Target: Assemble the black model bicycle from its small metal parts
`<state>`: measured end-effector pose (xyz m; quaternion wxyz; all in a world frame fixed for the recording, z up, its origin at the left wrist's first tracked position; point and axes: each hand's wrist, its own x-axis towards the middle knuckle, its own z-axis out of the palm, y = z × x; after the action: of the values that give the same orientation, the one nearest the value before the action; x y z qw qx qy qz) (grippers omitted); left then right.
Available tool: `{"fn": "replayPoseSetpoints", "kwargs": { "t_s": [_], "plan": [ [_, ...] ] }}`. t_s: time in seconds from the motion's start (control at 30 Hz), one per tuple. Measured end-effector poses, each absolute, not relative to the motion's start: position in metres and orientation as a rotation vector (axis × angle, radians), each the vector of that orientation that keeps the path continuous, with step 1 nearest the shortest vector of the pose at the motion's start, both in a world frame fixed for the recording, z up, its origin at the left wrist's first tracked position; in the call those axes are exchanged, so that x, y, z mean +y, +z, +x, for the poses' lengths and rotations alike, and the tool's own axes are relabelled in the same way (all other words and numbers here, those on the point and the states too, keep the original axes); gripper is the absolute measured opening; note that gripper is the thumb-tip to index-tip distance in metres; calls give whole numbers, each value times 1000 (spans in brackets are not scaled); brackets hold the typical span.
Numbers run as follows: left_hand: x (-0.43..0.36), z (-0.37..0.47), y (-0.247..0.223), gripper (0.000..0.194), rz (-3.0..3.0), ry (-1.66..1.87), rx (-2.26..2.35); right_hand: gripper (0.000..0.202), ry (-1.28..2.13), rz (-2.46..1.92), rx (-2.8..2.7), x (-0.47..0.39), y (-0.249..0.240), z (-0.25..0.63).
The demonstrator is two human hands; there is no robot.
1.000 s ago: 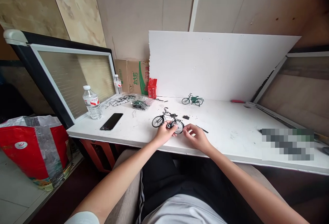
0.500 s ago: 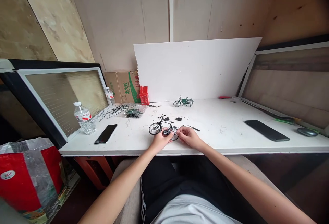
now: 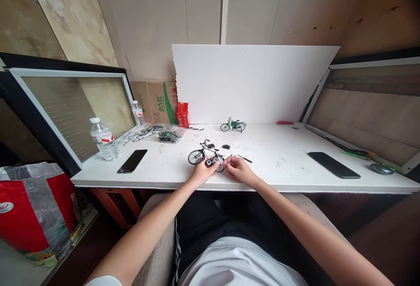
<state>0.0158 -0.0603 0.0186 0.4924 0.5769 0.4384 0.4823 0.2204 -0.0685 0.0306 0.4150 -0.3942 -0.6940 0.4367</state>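
A black model bicycle (image 3: 197, 157) is held near the front edge of the white table, its handlebars up and its front wheel pointing left. My left hand (image 3: 204, 173) is closed around its lower middle, by the pedals and rear wheel. Beside the rear wheel, my right hand (image 3: 239, 168) has its fingertips pinched together; whatever they grip is too small to make out. Just behind the bicycle lie two small black parts, one of them a dark block (image 3: 226, 146). A thin dark tool (image 3: 245, 159) rests behind my right hand.
A green model bicycle (image 3: 233, 125) stands farther back. To the left are a phone (image 3: 132, 161), a water bottle (image 3: 105, 141), a bag of green parts (image 3: 169, 136) and black part frames (image 3: 144, 133). On the right lie a black phone-like slab (image 3: 334, 165) and a mouse (image 3: 381, 169).
The whole view has shifted slightly, so the table sits a little higher in it. Both hands keep nearly the same place at the black bicycle; the right fingers stay pinched by the rear wheel.
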Motion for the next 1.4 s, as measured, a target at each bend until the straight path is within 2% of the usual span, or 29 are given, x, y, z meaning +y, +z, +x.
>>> {"fn": "replayPoseSetpoints", "kwargs": {
  "t_s": [0.37,0.53,0.7,1.27,1.4],
  "plan": [
    [-61,14,19,52,1433,1161,1005,46,1068,-1027,-1773,-68,31,220],
    [-61,13,20,41,1504,1146,973,42,1052,-1023,-1778,-68,30,220],
    [-59,12,19,40,1494,1145,995,43,1042,-1038,-1771,-69,30,217],
    [-59,9,22,50,1477,1062,1085,40,1049,-1022,-1776,-78,41,214],
    [-59,9,23,61,1439,1043,1086,42,1057,-1039,-1764,-77,40,214]
  ]
}}
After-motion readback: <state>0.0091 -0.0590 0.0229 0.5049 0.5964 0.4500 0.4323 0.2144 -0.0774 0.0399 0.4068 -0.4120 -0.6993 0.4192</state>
